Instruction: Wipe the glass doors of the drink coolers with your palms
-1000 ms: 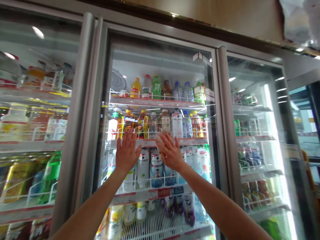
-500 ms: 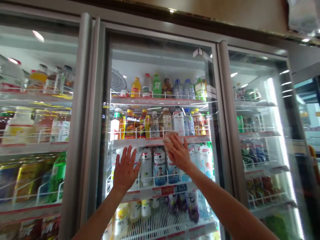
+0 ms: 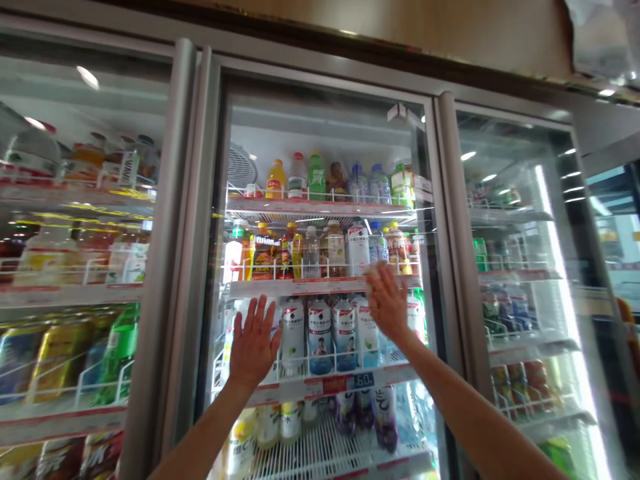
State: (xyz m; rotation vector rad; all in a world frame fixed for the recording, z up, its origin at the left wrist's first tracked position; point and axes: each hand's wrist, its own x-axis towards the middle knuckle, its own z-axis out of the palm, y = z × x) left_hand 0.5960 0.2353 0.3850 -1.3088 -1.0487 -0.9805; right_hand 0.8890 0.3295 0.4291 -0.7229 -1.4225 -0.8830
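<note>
The middle glass door [image 3: 320,100] of a drinks fridge stands before me, closed. My left hand [image 3: 254,343] lies flat against its lower left part, fingers stretched up and a little apart. Higher and further right, my right hand [image 3: 391,303] presses a pale, crumpled cloth [image 3: 371,272] to the glass. Most of that cloth is hidden under the fingers, and motion blurs it slightly. Through the door, white-and-blue bottles [image 3: 320,333] show on the shelf between my hands.
Metal door frames [image 3: 170,240] divide this door from a left glass door [image 3: 80,87] and a right glass door [image 3: 515,143]. Behind them are shelves of bottles and cans. A wooden panel [image 3: 320,17] runs above, and a pale bag-like item [image 3: 603,40] hangs over its right end.
My right hand has slid right across the glass with the cloth, uncovering bottles behind where it was. My left hand stays in nearly the same place. The view has shifted slightly.
</note>
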